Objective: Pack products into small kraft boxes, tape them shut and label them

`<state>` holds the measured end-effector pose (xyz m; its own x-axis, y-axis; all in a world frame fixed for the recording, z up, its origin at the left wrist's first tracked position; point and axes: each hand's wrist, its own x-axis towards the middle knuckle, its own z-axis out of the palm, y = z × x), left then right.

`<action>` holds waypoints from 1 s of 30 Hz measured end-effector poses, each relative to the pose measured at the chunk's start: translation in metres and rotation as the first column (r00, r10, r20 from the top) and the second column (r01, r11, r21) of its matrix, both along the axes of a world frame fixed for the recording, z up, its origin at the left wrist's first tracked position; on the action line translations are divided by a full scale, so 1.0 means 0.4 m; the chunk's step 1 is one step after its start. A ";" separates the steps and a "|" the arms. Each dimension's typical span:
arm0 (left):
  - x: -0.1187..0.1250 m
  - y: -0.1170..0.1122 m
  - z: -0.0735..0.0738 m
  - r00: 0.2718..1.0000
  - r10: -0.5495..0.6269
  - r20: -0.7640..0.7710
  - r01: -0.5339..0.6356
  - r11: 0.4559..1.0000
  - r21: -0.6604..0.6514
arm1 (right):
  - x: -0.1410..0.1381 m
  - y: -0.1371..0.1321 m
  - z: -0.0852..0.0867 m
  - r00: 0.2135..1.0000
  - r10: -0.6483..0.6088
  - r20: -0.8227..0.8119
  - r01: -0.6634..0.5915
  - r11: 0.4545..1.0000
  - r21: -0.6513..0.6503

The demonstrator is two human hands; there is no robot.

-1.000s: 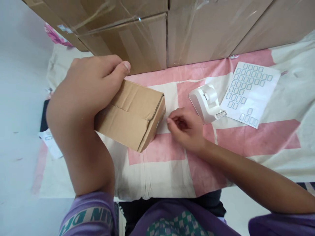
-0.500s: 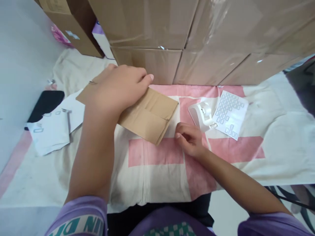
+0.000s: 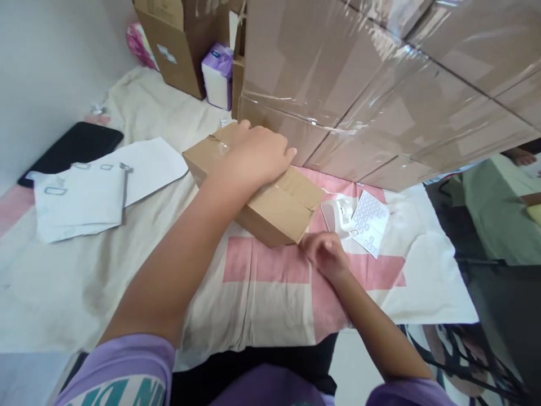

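Note:
A small brown cardboard box (image 3: 296, 206) lies slantwise on the cloth-covered table, its top flaps closed, with a shiny strip of what looks like tape near the left end. Across its top lies my left hand (image 3: 260, 155), fingers bent over the far edge, gripping the box; the fingertips are out of sight. My right hand (image 3: 325, 252) is curled closed against the box's near right corner. Whatever its fingers may hold is hidden. Just beyond that hand stands a white tape dispenser (image 3: 338, 217), beside a sheet of blue-outlined labels (image 3: 372, 220).
Large cartons wrapped in clear film (image 3: 296, 67) form a wall at the back. White papers (image 3: 84, 197) and a black flat object (image 3: 80, 144) lie at the left. A purple-and-white pack (image 3: 217, 76) stands near an open carton (image 3: 181, 62). Another person's hand (image 3: 522, 156) shows far right.
My view has shifted, showing more on the right. The box is tilted differently, its near side now visible. My right hand has come up against its corner; the left stays on top.

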<state>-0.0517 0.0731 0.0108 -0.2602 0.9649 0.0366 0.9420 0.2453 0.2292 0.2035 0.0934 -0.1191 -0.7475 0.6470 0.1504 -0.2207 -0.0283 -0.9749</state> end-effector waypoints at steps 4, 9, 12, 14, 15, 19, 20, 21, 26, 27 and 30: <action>0.001 0.001 0.005 0.998 0.018 0.064 -0.018 1.000 -0.008 | 0.007 -0.008 -0.003 0.997 -0.051 -0.066 0.050 0.999 -0.020; 0.002 0.002 0.008 0.992 0.047 0.114 -0.043 0.999 -0.033 | 0.012 0.012 -0.009 0.986 -0.135 0.092 0.132 0.990 0.044; 0.000 0.003 0.001 0.996 0.028 0.082 -0.026 1.000 -0.016 | 0.027 0.007 -0.008 0.989 0.076 0.130 -0.087 0.993 0.075; -0.001 0.003 -0.003 0.997 0.023 0.068 -0.022 1.000 -0.013 | 0.036 -0.004 -0.008 0.980 0.138 0.144 -0.156 0.980 0.124; -0.001 0.003 -0.004 0.997 0.023 0.071 -0.023 1.000 -0.009 | 0.039 -0.009 -0.009 0.980 0.130 0.151 -0.152 0.978 0.141; 0.004 -0.003 0.005 0.998 0.022 0.061 -0.021 0.999 -0.024 | 0.042 -0.016 -0.020 0.987 0.027 0.160 -0.048 0.990 0.131; 0.005 -0.005 0.008 0.999 0.020 0.050 -0.019 0.999 -0.036 | 0.041 -0.015 -0.022 0.987 -0.004 0.160 -0.017 0.991 0.134; 0.006 -0.006 0.010 0.999 0.018 0.038 -0.016 0.999 -0.046 | 0.039 -0.013 -0.022 0.986 -0.036 0.166 0.011 0.989 0.146; 0.005 -0.008 0.011 1.000 -0.009 0.003 0.009 0.999 -0.042 | 0.021 -0.013 0.005 0.957 -0.147 0.251 0.067 0.951 0.301; 0.005 -0.008 0.011 1.000 -0.016 0.003 0.017 0.999 -0.039 | 0.017 -0.014 0.013 0.952 -0.154 0.265 0.062 0.943 0.326; 0.004 -0.008 0.011 1.000 -0.019 0.005 0.020 0.999 -0.042 | 0.007 -0.015 0.024 0.945 -0.167 0.280 0.055 0.929 0.366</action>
